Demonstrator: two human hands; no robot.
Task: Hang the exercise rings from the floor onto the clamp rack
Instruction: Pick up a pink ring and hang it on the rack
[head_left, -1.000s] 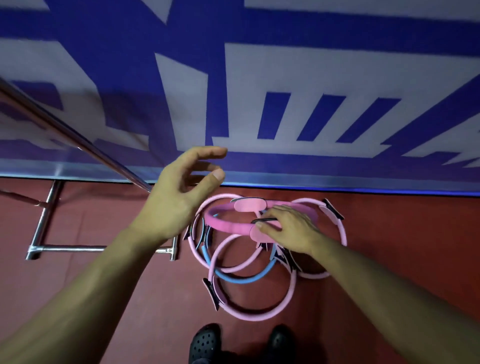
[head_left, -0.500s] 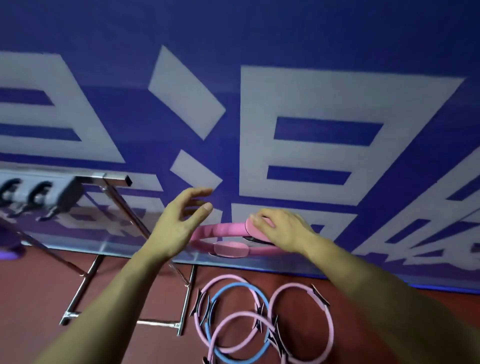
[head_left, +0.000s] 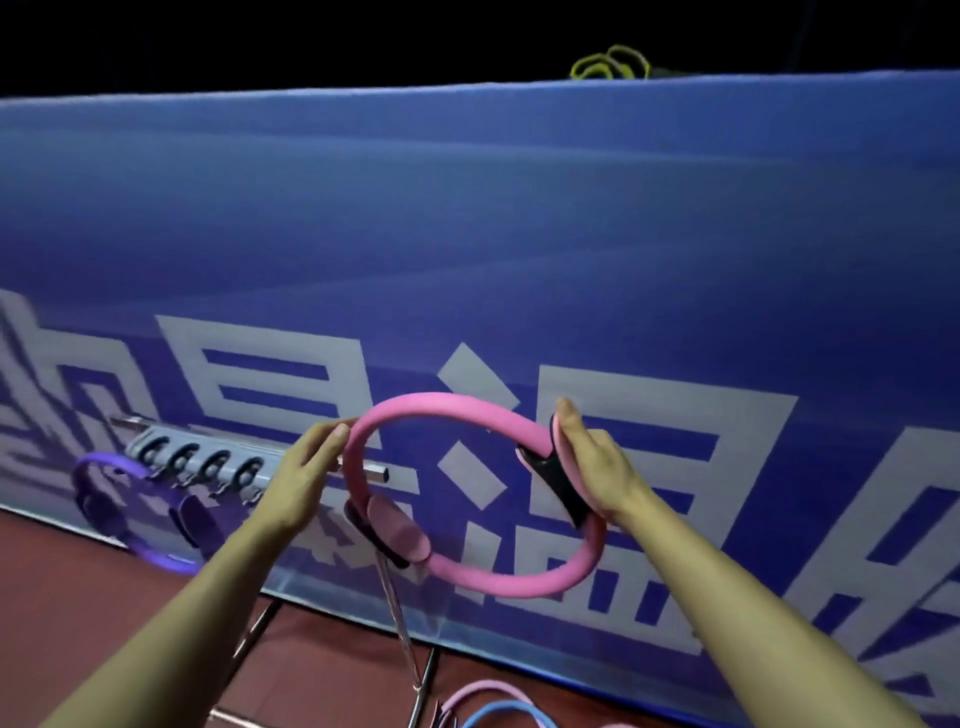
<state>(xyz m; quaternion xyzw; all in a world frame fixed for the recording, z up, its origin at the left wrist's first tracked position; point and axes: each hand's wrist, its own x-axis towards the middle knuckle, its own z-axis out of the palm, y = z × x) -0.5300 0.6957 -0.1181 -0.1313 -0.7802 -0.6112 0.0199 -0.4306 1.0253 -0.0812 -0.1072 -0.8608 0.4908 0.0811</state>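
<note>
A pink exercise ring (head_left: 447, 405) with padded handles is held up in front of the blue banner. My right hand (head_left: 592, 467) grips its right handle pad. My left hand (head_left: 306, 470) touches the ring's left rim with thumb and fingertips. The clamp rack (head_left: 208, 462), a grey bar with a row of black clamps on a metal stand, lies just left of the ring. A purple ring (head_left: 130, 499) hangs from the rack's left end. More pink and blue rings (head_left: 498, 706) lie on the red floor at the bottom.
A long blue banner (head_left: 571, 234) with white characters runs behind everything. The rack's metal legs (head_left: 400, 623) slant down to the red floor (head_left: 78, 613) under the held ring. Yellow-green loops (head_left: 610, 65) show above the banner's top edge.
The pink ring came up off the floor pile to rack height. My right hand kept hold of it; my left hand moved in and now touches its left rim. The view tilted upward.
</note>
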